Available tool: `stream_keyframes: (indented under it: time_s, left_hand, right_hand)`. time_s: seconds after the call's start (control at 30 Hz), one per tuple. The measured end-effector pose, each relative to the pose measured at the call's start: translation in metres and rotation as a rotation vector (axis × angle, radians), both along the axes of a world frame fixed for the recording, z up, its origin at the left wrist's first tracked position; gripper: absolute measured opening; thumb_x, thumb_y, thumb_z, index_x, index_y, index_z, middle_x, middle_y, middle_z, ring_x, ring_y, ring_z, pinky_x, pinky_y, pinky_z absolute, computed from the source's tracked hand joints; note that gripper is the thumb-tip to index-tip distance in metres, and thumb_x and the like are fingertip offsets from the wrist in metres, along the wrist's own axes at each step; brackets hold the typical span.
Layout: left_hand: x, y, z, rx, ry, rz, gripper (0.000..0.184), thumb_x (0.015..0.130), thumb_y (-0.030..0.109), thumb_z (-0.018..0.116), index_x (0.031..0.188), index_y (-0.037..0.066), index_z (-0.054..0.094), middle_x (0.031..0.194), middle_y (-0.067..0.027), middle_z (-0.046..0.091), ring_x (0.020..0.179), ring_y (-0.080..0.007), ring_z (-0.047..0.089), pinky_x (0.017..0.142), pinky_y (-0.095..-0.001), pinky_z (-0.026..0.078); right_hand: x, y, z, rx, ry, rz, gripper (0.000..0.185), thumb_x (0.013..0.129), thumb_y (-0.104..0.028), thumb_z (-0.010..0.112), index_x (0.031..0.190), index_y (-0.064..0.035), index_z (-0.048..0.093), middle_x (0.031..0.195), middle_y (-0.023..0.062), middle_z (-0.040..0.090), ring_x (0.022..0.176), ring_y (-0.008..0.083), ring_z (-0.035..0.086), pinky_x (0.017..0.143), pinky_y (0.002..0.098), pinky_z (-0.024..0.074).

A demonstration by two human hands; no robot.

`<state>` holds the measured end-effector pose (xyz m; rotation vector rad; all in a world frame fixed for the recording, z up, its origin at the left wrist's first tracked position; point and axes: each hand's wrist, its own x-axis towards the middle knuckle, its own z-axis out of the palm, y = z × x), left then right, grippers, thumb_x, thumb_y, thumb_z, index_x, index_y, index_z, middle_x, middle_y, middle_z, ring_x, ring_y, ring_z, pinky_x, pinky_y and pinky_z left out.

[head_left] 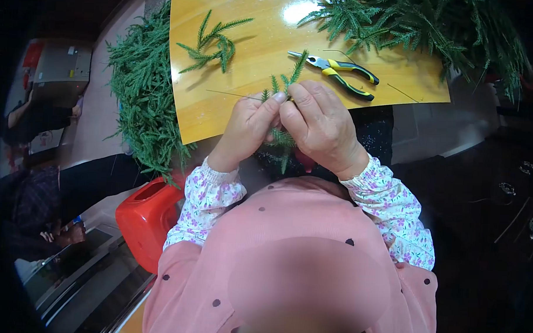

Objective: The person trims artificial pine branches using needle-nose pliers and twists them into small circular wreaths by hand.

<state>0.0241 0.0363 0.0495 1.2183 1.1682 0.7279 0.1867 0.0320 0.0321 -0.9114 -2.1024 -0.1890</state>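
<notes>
Both my hands meet at the near edge of the yellow table (247,42), around a green artificial pine sprig (297,68). My left hand (248,126) pinches the sprig between thumb and finger, and a thin wire (234,94) sticks out leftward from there. My right hand (324,124) is closed on the sprig's middle, its fingertips touching the left thumb. Needles show above and below the hands; the stem between them is hidden. Pliers (334,72) with yellow and black handles lie just beyond my right hand. Another sprig (212,44) lies at the table's left.
A large heap of green sprigs (143,86) hangs left of the table, above a red plastic stool (144,221). More sprigs (400,24) cover the table's far right. Loose wires (403,92) lie near the pliers. Other people are at the far left.
</notes>
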Motion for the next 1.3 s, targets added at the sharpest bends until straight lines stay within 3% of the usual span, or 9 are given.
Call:
stream_keyframes:
  time_s: [0.23,0.43,0.57,0.67,0.77,0.87,1.07,1.17,1.3]
  left_hand:
    - [0.005,0.0,-0.001,-0.004,-0.025,0.027,0.042,0.099,0.029,0.048,0.067,0.004,0.053,0.057,0.0017,0.048,0.049,-0.0056,0.043,0.045,-0.0216,0.035]
    - [0.0,-0.003,-0.012,0.118,0.049,-0.005,0.043,0.099,0.027,0.05,0.063,0.002,0.053,0.056,0.0005,0.046,0.05,-0.007,0.041,0.045,-0.0252,0.034]
    - [-0.011,-0.001,-0.013,0.41,0.19,-0.179,0.041,0.097,0.025,0.053,0.064,0.0,0.054,0.056,-0.0008,0.045,0.05,-0.0075,0.04,0.047,-0.0264,0.033]
    - [-0.025,0.0,-0.008,0.275,-0.047,-0.302,0.04,0.097,0.025,0.055,0.065,0.0,0.056,0.058,-0.0002,0.047,0.053,-0.0076,0.041,0.048,-0.0258,0.033]
    - [-0.018,-0.005,-0.003,0.038,-0.147,-0.178,0.039,0.096,0.027,0.056,0.067,0.001,0.057,0.059,0.0015,0.048,0.054,-0.0067,0.042,0.049,-0.0247,0.034]
    - [-0.01,-0.004,-0.011,0.044,-0.158,-0.074,0.035,0.096,0.03,0.057,0.072,0.004,0.057,0.06,0.0039,0.048,0.055,-0.0043,0.043,0.049,-0.022,0.033]
    - [-0.009,0.003,-0.003,0.006,0.022,-0.179,0.031,0.096,0.028,0.056,0.073,0.008,0.055,0.061,0.0062,0.046,0.057,-0.0026,0.042,0.05,-0.0206,0.032]
    - [-0.007,0.004,-0.001,-0.026,-0.019,-0.186,0.031,0.096,0.028,0.056,0.073,0.007,0.056,0.062,0.0061,0.046,0.057,-0.0025,0.04,0.05,-0.0206,0.032]
    - [-0.006,0.001,0.006,-0.04,-0.073,-0.271,0.031,0.096,0.029,0.055,0.074,0.007,0.059,0.062,0.0049,0.049,0.057,-0.0025,0.04,0.05,-0.0209,0.032]
  right_hand:
    - [0.002,0.001,-0.003,0.052,-0.002,-0.009,0.023,0.075,-0.011,0.063,0.095,-0.0027,0.057,0.096,0.0122,0.059,0.087,0.0279,0.06,0.078,0.0384,0.0514]
    - [0.002,-0.003,-0.001,-0.208,0.123,0.065,0.017,0.075,-0.007,0.063,0.088,-0.0042,0.053,0.091,0.0091,0.057,0.081,0.0271,0.06,0.07,0.0368,0.0513]
    - [0.015,-0.003,-0.004,-0.852,0.367,0.327,0.024,0.073,0.001,0.066,0.083,-0.0055,0.045,0.085,0.0066,0.054,0.078,0.0202,0.059,0.066,0.0342,0.0493]
    - [0.018,-0.005,-0.008,-1.431,0.93,0.739,0.03,0.076,0.007,0.067,0.084,-0.0057,0.041,0.082,0.0038,0.054,0.078,0.0113,0.058,0.065,0.0287,0.0497]
    - [0.014,-0.014,-0.011,-1.786,1.474,0.922,0.029,0.076,0.008,0.066,0.085,-0.0046,0.042,0.084,0.0045,0.055,0.076,0.0116,0.059,0.068,0.0269,0.052]
    - [0.018,-0.012,-0.005,-1.709,1.309,0.675,0.028,0.076,0.007,0.068,0.086,-0.0036,0.044,0.084,0.0051,0.058,0.075,0.0112,0.062,0.068,0.0256,0.0535]
    - [0.021,-0.018,0.015,-0.963,0.552,0.184,0.028,0.074,0.006,0.068,0.091,-0.0025,0.048,0.079,0.0086,0.064,0.072,0.0199,0.068,0.063,0.0284,0.0537]
    - [0.02,-0.018,0.019,-0.8,0.51,0.206,0.029,0.073,0.005,0.069,0.093,-0.0024,0.05,0.079,0.0104,0.064,0.072,0.0235,0.069,0.063,0.0299,0.0537]
    - [0.027,-0.016,0.018,-0.883,0.571,0.277,0.029,0.074,0.004,0.069,0.096,-0.0022,0.052,0.079,0.0106,0.064,0.073,0.0227,0.069,0.064,0.0298,0.0539]
